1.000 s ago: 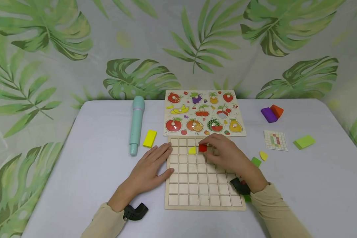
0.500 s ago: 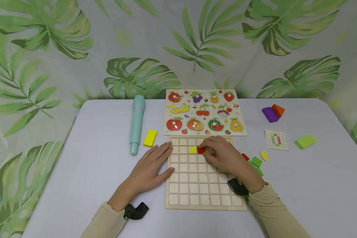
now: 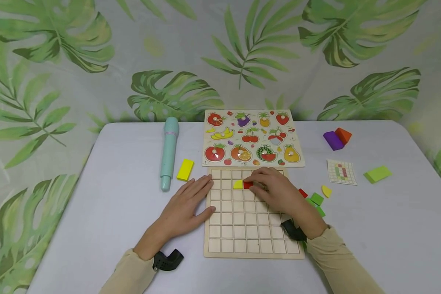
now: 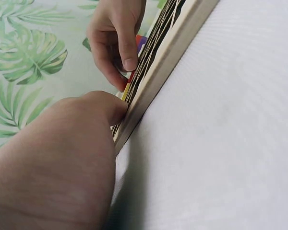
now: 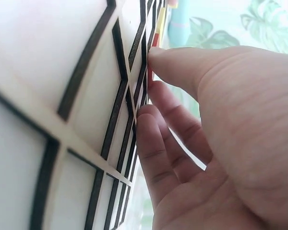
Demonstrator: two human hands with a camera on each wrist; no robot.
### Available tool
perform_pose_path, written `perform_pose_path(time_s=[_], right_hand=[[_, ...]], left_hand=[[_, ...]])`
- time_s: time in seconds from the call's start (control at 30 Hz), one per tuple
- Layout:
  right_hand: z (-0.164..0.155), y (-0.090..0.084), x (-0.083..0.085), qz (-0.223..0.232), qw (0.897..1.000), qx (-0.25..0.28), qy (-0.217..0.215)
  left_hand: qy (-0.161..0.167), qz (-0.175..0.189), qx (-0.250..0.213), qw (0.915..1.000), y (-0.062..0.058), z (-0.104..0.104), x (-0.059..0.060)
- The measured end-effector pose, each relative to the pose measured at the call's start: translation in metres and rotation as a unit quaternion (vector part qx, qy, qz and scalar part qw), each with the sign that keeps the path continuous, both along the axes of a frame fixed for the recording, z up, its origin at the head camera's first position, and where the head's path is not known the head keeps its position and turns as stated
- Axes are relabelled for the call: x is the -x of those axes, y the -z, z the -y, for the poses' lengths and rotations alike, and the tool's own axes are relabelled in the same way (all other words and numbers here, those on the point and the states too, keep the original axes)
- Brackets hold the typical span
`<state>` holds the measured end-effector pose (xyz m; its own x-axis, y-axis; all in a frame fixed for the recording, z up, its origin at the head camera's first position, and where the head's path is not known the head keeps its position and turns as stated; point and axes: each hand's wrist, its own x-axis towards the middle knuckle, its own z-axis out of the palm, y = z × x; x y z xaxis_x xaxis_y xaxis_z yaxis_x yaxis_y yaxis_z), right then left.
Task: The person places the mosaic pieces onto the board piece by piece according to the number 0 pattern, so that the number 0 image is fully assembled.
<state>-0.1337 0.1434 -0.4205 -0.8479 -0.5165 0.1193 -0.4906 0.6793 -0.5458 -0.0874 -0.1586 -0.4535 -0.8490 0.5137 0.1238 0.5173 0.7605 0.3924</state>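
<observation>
A wooden grid board (image 3: pixel 253 241) lies in the middle of the table. In its second row a yellow quarter-round tile (image 3: pixel 237 184) sits in a cell. Right beside it is a red tile (image 3: pixel 248 185), which my right hand (image 3: pixel 252 182) pinches with thumb and fingertips low on the board. The left wrist view shows the red tile (image 4: pixel 133 75) edge-on between those fingers. My left hand (image 3: pixel 200 194) rests flat on the table, its straight fingers touching the board's left edge (image 4: pixel 173 52).
A fruit puzzle board (image 3: pixel 252 139) lies behind the grid. At the left are a teal pen-shaped toy (image 3: pixel 169 153) and a yellow block (image 3: pixel 185 170). To the right lie loose tiles (image 3: pixel 317 199), a pattern card (image 3: pixel 341 172), a green block (image 3: pixel 377 174) and purple and orange blocks (image 3: pixel 336 139).
My right hand has shifted slightly left and lowered the red tile against the yellow one. Loose red and green tiles to its right have come into view. The left hand has not moved.
</observation>
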Motion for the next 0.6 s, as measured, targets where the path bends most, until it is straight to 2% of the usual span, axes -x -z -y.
perform_pose_path(time_s=[0.37,0.6], right_hand=[[-0.001,-0.008,-0.004,0.013,1.000,-0.025,0.010],[-0.022,-0.023,-0.011,0.027,0.999,-0.023,0.039]], left_hand=[[-0.004,0.001,-0.002,1.0000,0.000,0.000,-0.001],[-0.003,0.001,0.000,1.0000,-0.001,0.000,0.000]])
